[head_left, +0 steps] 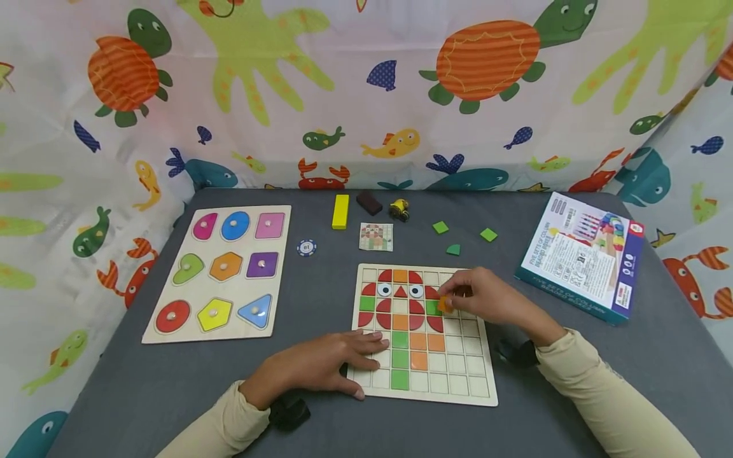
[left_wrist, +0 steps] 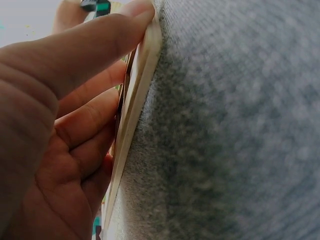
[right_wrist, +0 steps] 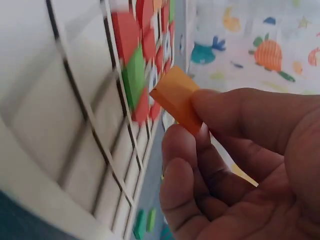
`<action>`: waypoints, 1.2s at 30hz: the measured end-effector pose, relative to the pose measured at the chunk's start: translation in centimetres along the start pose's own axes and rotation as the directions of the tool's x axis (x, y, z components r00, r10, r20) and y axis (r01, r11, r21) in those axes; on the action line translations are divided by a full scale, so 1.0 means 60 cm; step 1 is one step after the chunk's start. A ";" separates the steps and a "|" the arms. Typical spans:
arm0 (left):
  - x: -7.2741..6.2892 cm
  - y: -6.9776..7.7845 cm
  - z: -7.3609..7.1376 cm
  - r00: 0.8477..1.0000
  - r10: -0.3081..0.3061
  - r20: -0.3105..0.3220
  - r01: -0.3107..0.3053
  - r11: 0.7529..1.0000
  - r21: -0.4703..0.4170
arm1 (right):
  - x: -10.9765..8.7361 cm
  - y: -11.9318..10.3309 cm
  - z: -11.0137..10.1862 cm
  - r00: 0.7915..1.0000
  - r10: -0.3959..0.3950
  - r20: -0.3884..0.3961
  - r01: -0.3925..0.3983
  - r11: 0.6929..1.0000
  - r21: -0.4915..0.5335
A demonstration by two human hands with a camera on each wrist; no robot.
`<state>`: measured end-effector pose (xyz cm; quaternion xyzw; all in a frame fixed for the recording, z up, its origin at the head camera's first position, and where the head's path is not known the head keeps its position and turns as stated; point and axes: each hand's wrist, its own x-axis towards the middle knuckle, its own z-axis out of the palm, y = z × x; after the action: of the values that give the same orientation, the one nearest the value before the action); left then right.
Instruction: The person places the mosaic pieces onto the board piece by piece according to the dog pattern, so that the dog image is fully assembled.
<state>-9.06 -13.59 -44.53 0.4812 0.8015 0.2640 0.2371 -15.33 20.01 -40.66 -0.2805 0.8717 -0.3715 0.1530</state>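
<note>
A wooden grid board (head_left: 474, 366) lies on the table, partly filled with red, green and orange tiles and two eye tiles (head_left: 415, 291). My right hand (head_left: 487, 296) pinches an orange square tile (right_wrist: 175, 97) between thumb and fingers, over the board's right part. In the right wrist view the tile is tilted and held apart from the grid. On the board's lower left my left hand (head_left: 323, 359) rests with fingers extended, its thumb (left_wrist: 100, 45) at the board's edge. A small picture card (head_left: 376, 236) with a tile pattern lies just behind the board.
Loose green tiles (head_left: 440, 227) lie behind the board. A shape puzzle (head_left: 191, 273) is at the left, near a poker chip (head_left: 307, 247). Farther back are a yellow block (head_left: 340, 212), a dark brown block (head_left: 369, 203) and a small yellow-black figure (head_left: 399, 210). A box (head_left: 581, 257) stands right.
</note>
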 end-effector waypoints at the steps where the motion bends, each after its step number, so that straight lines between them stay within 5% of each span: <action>1: 0.000 0.000 0.000 1.000 0.002 0.001 -0.002 1.000 0.001 | -0.006 -0.002 0.006 1.000 -0.007 0.023 0.006 1.000 0.028; 8: 0.001 0.000 -0.002 1.000 0.006 0.000 -0.006 1.000 0.003 | -0.030 -0.017 0.039 0.984 -0.036 0.173 0.003 0.983 0.183; 14: 0.003 -0.001 -0.005 1.000 -0.001 -0.004 0.001 1.000 0.001 | -0.042 -0.024 0.067 0.975 -0.069 0.211 0.034 0.985 0.168; 23: 0.001 -0.001 -0.003 1.000 -0.006 -0.001 0.006 1.000 0.008 | -0.048 -0.022 0.086 0.987 -0.095 0.129 0.087 0.994 0.068; 29: 0.000 -0.001 -0.001 1.000 -0.008 0.005 0.008 1.000 -0.002 | -0.026 0.000 0.040 0.997 -0.047 -0.059 0.043 0.997 -0.067; 36: 0.000 0.000 0.002 1.000 -0.007 0.005 0.007 1.000 -0.007 | 0.021 0.034 -0.018 0.973 0.053 -0.223 -0.088 0.985 -0.149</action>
<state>-8.96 -13.58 -44.60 0.4781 0.8017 0.2650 0.2417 -17.60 21.03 -41.52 -0.2181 0.9193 -0.3242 0.0468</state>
